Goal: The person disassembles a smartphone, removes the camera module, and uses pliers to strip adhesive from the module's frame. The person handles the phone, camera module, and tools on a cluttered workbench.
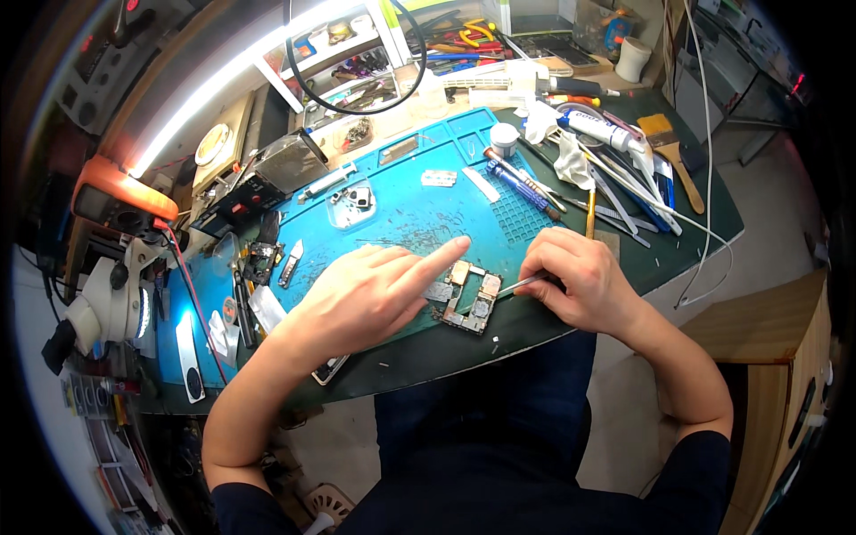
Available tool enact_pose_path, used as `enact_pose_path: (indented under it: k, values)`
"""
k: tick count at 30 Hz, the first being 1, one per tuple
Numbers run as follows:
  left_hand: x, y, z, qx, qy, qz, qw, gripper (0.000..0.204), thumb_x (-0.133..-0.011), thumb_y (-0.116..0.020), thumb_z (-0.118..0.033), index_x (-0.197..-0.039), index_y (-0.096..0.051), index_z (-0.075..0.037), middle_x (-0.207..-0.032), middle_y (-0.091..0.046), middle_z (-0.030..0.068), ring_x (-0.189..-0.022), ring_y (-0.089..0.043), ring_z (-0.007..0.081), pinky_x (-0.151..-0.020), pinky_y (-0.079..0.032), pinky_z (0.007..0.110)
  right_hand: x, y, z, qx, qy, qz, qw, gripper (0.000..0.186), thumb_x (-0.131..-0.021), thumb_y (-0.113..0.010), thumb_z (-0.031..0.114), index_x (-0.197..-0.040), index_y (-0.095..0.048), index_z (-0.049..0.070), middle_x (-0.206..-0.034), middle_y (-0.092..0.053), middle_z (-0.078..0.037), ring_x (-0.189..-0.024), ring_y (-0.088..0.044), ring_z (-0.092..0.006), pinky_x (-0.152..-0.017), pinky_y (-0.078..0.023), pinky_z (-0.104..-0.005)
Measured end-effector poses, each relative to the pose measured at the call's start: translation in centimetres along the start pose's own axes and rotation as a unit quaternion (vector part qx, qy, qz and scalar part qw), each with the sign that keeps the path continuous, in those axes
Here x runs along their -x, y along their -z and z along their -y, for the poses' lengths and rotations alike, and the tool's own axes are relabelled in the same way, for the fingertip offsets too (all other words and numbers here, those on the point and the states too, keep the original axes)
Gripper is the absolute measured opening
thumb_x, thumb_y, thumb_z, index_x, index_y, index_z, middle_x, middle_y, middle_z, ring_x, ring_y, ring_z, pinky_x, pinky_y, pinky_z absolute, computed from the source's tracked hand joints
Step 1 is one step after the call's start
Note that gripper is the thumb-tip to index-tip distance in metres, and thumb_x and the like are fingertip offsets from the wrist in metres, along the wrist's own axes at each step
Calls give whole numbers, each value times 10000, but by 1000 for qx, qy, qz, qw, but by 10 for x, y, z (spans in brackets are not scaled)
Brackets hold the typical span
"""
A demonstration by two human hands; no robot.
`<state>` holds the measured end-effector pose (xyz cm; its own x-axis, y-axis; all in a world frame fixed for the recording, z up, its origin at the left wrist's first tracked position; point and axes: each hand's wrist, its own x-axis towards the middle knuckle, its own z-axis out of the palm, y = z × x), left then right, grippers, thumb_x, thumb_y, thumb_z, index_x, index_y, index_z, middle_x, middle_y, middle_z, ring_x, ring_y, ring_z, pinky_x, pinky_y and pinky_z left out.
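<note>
A small circuit board (pixel 482 309), shaped like a squared ring with metal shields and gold-toned patches, lies near the front edge of the bench. My left hand (pixel 361 290) is just to its left, with the index finger stretched out above the board's far side. The other fingers are partly curled and hidden beneath; nothing shows in them. Pinched in my right hand (pixel 580 276) is a slim metal tool (pixel 524 283), its tip reaching the board's right side. Whether it is tweezers or a pick I cannot tell. A grey flat piece (pixel 438 292) sits at the board's left.
A blue work mat (pixel 401 214) carries a clear tray of small parts (pixel 352 205). Screwdrivers (pixel 526 185), a brush (pixel 685 169) and tubes crowd the right. An orange multimeter (pixel 120 196) stands left. A black cable loop (pixel 357 111) hangs at the back.
</note>
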<state>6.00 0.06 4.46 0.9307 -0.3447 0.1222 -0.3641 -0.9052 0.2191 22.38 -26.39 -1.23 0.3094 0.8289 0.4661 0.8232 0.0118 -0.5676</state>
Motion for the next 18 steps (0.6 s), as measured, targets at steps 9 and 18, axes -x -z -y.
enact_pose_path:
  k: [9, 18]
  values:
    - [-7, -2, -4, -76, -23, 12, 997, 875, -829, -786, -68, -1636, -445, -67, -980, -694, 110, -916, -701, 288, -887, -577, 413, 1, -1, -1, 6, 8, -10, 1000, 200, -846, -851, 79, -908, -661, 68, -891, -657, -70, -819, -659, -284, -690, -525, -395]
    - [-3, 18, 36, 557, 175, -117, 803, 976, -946, -671, 56, -1748, -132, -84, -1075, -694, 102, -967, -676, 176, -907, -576, 360, 1, 1, -2, -2, 10, -11, 1000, 184, -884, -822, 115, -936, -651, 74, -904, -638, -81, -857, -664, -309, -695, -532, -426]
